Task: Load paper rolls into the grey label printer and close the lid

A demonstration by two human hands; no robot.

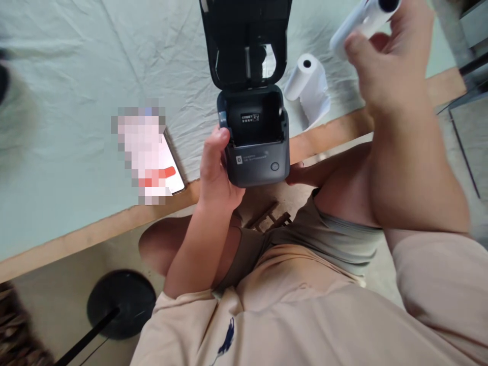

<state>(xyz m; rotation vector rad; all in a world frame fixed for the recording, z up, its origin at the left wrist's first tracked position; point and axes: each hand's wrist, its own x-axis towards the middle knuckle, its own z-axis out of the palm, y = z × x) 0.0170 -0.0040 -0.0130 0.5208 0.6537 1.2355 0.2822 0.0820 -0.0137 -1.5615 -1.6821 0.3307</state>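
Note:
My left hand (219, 170) grips the left side of a dark label printer (257, 165) at the table's front edge, thumb at its upper corner. The printer's lid (246, 46) stands raised, and no roll shows in its compartment. Up at the right, my right hand (385, 56) is closed around a white paper roll (362, 28) with a dark core; part of this roll is cut off by the top of the view. Just right of the printer, another paper roll (299, 79) lies on the cloth with a strip of its paper unrolled.
A phone (168, 162) with a partly blurred screen lies left of the printer. Pale green cloth (76, 127) covers the table, which ends in a wooden edge (114, 226). A round black stand base (122, 305) is on the floor at lower left.

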